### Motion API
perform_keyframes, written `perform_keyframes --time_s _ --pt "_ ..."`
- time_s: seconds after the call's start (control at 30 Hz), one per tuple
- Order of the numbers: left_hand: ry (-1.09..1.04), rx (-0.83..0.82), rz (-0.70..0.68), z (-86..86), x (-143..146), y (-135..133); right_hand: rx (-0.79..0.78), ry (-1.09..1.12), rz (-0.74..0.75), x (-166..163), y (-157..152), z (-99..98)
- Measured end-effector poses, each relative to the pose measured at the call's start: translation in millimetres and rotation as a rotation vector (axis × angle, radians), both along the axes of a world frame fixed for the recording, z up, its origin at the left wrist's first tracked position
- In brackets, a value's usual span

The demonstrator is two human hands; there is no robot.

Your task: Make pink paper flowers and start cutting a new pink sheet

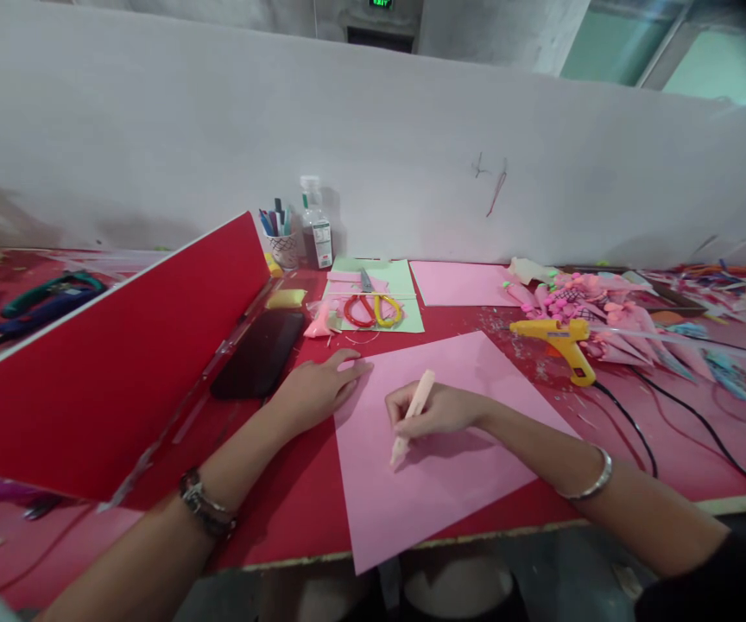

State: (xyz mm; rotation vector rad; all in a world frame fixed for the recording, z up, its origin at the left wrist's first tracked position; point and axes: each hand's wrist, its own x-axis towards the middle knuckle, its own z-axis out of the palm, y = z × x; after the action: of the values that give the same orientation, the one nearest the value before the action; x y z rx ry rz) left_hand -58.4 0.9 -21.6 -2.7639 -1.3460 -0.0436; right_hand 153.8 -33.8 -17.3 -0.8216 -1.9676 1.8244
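A pink sheet of paper (373,510) lies on the red table in front of me, its near corner hanging past the table's edge. My right hand (441,409) rests over the sheet and grips a pale peach pen (420,396), whose tip points down at the paper. Fingers stretched out, my left hand (318,390) lies at the sheet's upper left edge with its fingertips on the paper. Just left of that hand is a black phone-like slab (260,354). Beyond the sheet, scissors (373,308) with one red and one yellow handle lie on pale green paper (412,315).
A red board (133,354) stands upright at left. A pen cup (283,250) and a bottle (317,229) stand by the white partition (386,138). To the right are a yellow glue gun (560,341) with a black cord, and several pink wrapped pieces (619,333).
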Motion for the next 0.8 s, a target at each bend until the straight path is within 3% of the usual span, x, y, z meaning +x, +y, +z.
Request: perform_keyframes --time_s 0.13,0.27,0.37,0.53,0.8 --pt "-0.010 -0.016 -0.021 -0.1 -1 0 0.009 0.153 -0.266 -8 -3 -0.7" --pt "-0.024 0.017 -0.029 -2.3 -1 1 0.059 0.097 -0.329 -16 -13 -0.6" --pt "-0.009 0.036 -0.023 -2.8 -1 1 0.079 0.009 -0.266 -15 -16 -0.7" --pt "0.018 0.054 -0.036 -1.8 -1 2 0.045 -0.002 -0.036 -9 -16 0.9" --pt "0.027 0.051 -0.033 0.3 -1 0 0.026 -0.143 0.169 -3 -13 17.0"
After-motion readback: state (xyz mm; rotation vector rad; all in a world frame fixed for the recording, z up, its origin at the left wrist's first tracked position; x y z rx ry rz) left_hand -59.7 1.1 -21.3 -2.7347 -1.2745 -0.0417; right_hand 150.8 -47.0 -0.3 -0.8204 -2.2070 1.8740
